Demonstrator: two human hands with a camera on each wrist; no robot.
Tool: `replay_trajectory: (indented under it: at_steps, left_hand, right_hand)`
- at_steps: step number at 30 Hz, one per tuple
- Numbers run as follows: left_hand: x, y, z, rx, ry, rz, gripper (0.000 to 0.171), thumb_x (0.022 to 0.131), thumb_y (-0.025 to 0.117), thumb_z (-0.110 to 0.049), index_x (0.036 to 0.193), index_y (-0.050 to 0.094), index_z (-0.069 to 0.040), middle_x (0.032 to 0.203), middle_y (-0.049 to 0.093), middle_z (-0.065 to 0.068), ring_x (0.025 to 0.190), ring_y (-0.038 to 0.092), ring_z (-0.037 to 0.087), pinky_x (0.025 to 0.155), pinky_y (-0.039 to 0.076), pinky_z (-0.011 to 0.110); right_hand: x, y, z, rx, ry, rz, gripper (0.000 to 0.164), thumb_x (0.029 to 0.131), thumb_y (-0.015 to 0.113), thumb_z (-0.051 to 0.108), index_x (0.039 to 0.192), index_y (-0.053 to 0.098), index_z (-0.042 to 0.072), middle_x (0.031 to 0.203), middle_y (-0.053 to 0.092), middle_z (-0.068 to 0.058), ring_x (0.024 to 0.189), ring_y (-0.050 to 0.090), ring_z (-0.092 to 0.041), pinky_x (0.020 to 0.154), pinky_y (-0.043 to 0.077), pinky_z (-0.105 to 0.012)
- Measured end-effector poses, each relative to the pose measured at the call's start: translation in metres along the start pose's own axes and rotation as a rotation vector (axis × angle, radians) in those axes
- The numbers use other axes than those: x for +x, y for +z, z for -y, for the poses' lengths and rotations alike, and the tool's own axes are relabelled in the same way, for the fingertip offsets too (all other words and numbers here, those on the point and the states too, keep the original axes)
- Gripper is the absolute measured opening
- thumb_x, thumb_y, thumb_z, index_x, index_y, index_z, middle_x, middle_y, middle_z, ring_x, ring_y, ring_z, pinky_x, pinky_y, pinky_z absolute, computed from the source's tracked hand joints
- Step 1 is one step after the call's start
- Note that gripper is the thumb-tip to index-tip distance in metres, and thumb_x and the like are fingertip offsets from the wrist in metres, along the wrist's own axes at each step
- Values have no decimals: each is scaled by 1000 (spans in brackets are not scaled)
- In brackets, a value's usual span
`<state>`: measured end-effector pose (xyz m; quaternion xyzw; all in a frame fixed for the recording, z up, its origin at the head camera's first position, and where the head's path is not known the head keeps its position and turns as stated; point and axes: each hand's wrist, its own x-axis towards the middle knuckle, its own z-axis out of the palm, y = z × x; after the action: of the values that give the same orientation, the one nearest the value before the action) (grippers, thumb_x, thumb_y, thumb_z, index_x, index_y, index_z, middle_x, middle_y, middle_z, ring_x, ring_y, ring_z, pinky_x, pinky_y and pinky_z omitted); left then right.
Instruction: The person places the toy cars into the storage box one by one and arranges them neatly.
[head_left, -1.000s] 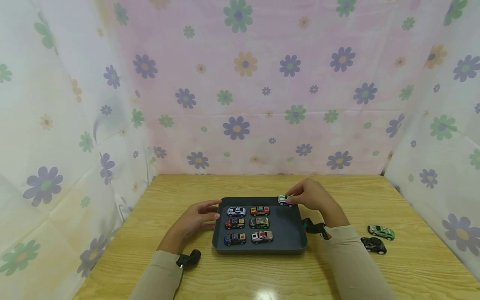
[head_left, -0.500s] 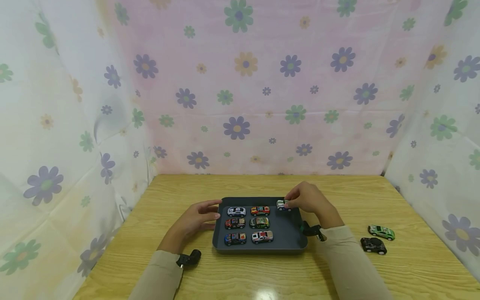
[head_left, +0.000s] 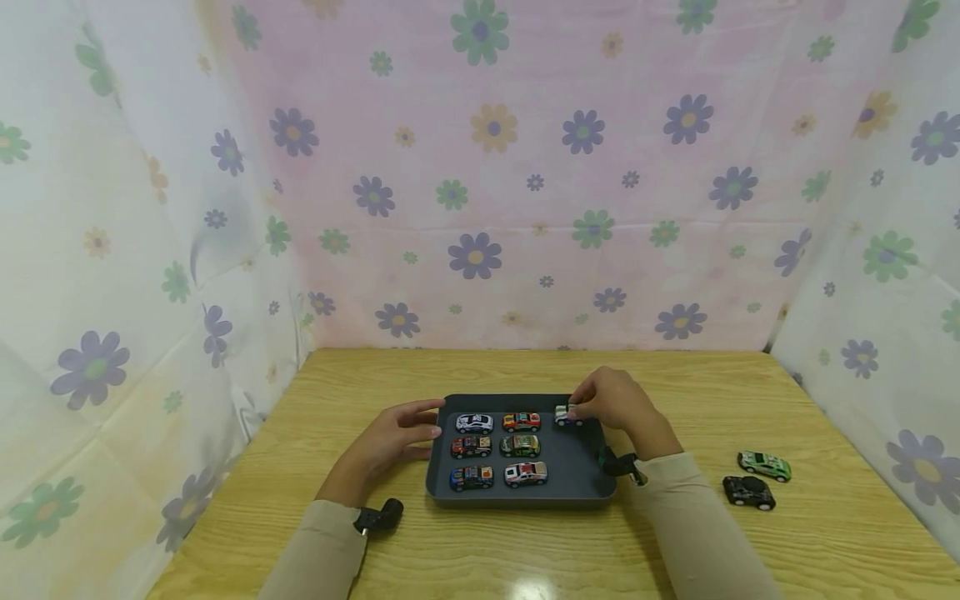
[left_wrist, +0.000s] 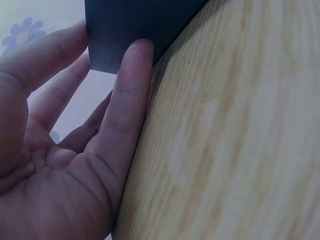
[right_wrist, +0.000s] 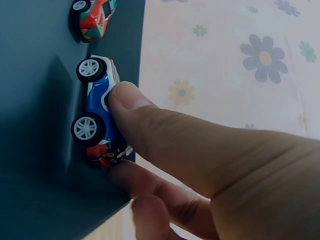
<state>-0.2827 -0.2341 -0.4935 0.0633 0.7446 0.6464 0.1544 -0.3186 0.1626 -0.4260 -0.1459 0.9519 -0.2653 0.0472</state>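
Note:
A dark grey tray (head_left: 521,502) lies on the wooden table. My left hand (head_left: 384,443) is at the tray's left side; in the left wrist view its extended fingers (left_wrist: 132,85) touch the outer wall. At the back right corner inside the tray, my right hand (head_left: 618,407) pinches a white and blue toy car (right_wrist: 104,107), thumb on its near side. Fingers hide part of this car in the head view. To its left stand several toy cars in two columns, among them a red and yellow one (head_left: 521,422), a green one (head_left: 520,446) and a white and red one (head_left: 526,474).
On the table to the right of the tray, beyond my right forearm, are a green toy car (head_left: 764,465) and a black toy car (head_left: 748,492). Flowered cloth (head_left: 480,208) hangs behind the table and along both sides.
My right hand has brought the white and blue toy car down from the tray's back rim, slightly toward me, into the corner. The left hand stays at the tray's side.

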Motion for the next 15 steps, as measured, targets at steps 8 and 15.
replay_trajectory:
  at_steps: [8, 15]
  left_hand:
    - [1, 1, -1, -1, -6, -6, 64, 95, 77, -20, 153, 52, -21, 155, 49, 19, 123, 66, 31, 95, 62, 45]
    - [0, 2, -1, 2, -10, -15, 64, 95, 77, -20, 153, 52, -21, 156, 49, 20, 122, 67, 31, 94, 62, 46]
  right_hand:
    - [-1, 0, 3, -41, -7, 2, 11, 89, 84, 25, 97, 84, 17, 93, 79, 4, 81, 69, -12, 78, 61, -41]
    - [0, 3, 3, -45, -23, 3, 9, 88, 84, 23, 95, 83, 18, 91, 78, 5, 79, 69, -11, 75, 61, -39]
